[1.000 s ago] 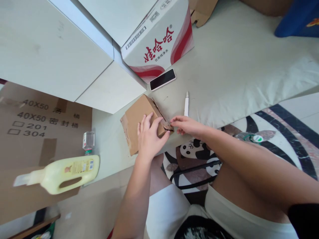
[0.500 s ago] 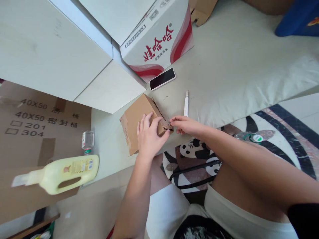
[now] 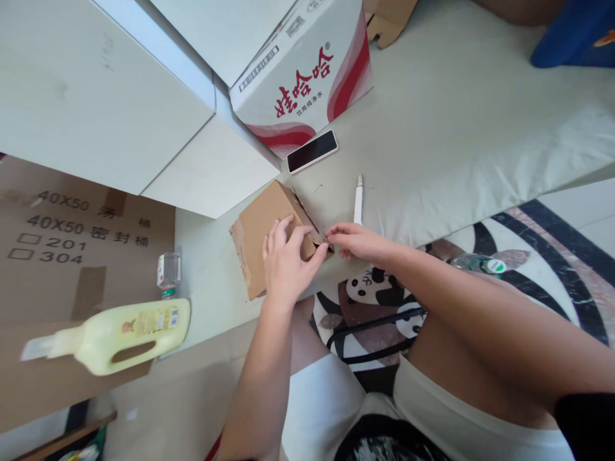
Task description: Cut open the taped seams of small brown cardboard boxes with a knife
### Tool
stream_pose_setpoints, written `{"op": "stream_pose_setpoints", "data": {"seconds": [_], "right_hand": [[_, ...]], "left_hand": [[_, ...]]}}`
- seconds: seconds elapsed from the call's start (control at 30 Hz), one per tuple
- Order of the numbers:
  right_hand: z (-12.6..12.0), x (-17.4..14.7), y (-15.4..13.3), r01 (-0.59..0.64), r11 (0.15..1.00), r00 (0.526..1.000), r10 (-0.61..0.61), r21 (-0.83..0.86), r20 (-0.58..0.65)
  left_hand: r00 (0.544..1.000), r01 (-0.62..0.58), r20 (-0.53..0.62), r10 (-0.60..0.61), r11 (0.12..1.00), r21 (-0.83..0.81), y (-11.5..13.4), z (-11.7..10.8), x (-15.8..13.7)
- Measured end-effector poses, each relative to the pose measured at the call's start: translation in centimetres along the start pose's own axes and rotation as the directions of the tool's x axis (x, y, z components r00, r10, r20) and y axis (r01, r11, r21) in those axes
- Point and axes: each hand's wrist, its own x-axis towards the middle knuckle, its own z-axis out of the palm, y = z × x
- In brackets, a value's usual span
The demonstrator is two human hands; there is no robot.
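Note:
A small brown cardboard box with torn, ragged edges lies on the pale cloth-like surface in front of me. My left hand grips it, fingers bent over its top and the thumb along the near right corner. At that same corner, the fingertips of my right hand are pinched together against the box's torn edge. Whatever bit of the edge sits between those fingertips is too small to make out. Just beyond my right hand lies a slim white pen-like tool, its lower end close to the knuckles.
A phone-like black-screened device lies by a red-and-white carton. White cabinets stand at the left. A yellow jug and a small clear bottle lie left, near a large carton. A blue object is at far right.
My right fingertips have shifted very slightly at the box's corner. The box and my left hand stay almost where they were.

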Motion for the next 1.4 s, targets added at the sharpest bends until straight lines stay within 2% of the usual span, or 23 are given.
{"op": "stream_pose_setpoints", "data": {"seconds": [0.37, 0.7, 1.4], "right_hand": [[0.15, 0.23, 0.41, 0.053, 0.996, 0.999, -0.054, -0.065, -0.003], [0.35, 0.05, 0.08, 0.018, 0.985, 0.998, -0.027, -0.169, -0.051], [0.20, 0.28, 0.62, 0.070, 0.965, 0.997, -0.074, -0.252, -0.006]], "left_hand": [[1.000, 0.001, -0.003, -0.001, 1.000, 0.003, -0.10, 0.08, 0.04], [1.000, 0.011, -0.017, -0.011, 1.000, 0.012, 0.01, 0.33, -0.10], [1.000, -0.004, -0.020, 0.003, 1.000, -0.009, -0.52, 0.54, -0.03]]}}
